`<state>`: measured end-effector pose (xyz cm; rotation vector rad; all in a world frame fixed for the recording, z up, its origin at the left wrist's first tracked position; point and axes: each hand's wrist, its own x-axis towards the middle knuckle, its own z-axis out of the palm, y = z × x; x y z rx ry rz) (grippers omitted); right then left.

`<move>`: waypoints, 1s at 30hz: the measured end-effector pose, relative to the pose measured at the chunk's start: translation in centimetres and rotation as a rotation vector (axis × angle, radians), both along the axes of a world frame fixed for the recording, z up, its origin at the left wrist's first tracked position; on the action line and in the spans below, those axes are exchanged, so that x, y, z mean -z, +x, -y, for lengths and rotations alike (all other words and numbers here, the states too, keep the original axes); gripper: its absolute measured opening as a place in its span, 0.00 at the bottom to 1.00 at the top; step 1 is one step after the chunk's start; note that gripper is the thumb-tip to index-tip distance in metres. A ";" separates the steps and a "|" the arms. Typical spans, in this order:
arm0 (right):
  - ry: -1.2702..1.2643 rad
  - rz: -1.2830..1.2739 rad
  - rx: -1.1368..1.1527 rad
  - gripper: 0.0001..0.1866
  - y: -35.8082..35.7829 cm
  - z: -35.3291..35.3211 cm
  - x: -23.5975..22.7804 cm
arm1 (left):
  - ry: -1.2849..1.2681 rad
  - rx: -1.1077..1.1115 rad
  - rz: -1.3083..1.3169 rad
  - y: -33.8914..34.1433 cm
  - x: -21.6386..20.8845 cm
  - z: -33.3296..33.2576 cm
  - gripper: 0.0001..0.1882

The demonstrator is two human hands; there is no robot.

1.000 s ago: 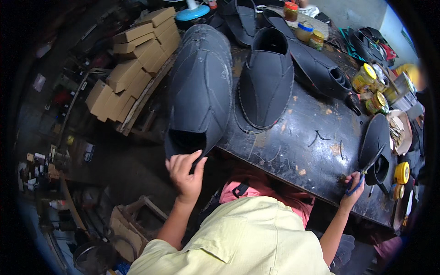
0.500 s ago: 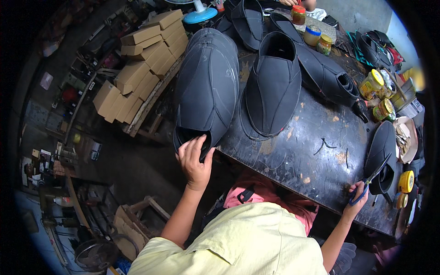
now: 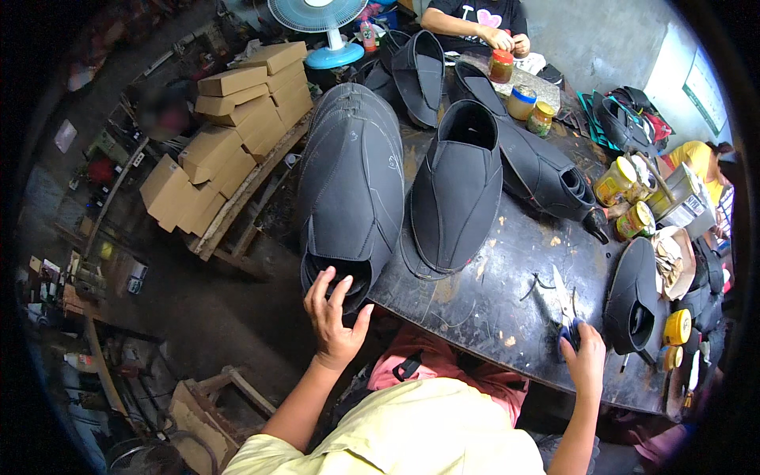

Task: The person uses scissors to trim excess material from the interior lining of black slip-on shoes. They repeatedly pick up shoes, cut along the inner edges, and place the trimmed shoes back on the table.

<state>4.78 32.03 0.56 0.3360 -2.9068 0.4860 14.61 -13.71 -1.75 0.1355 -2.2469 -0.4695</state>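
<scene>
At the left edge of the table lies a thick stack of black shoe uppers (image 3: 352, 182), its opening facing me. My left hand (image 3: 336, 328) is at that opening, fingers apart, the fingertips at its lower rim. My right hand (image 3: 586, 356) has its fingers at the blue handles of a pair of scissors (image 3: 564, 299), whose blades point away from me, low over or on the tabletop. Another stack of black uppers (image 3: 457, 190) lies just right of the first. Near my right hand, a further black upper (image 3: 633, 297) rests by the right edge.
Brown cardboard boxes (image 3: 210, 150) are piled on a bench at left. A fan (image 3: 334, 55) stands beyond the table. Jars (image 3: 613, 186) and a yellow-lidded container (image 3: 677, 326) line the right side. Across the table a person's hands (image 3: 507, 41) are near a red-lidded jar (image 3: 500, 66).
My right hand has moved left with the scissors, away from the upper at the right edge, and lowered them toward the tabletop. My left hand stays at the stack's opening. The view has shifted upward.
</scene>
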 end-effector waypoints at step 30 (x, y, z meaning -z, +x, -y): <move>0.296 -0.547 -0.725 0.15 -24.7 19.5 -13.0 | 0.256 0.135 -0.049 0.7 1.9 4.4 0.70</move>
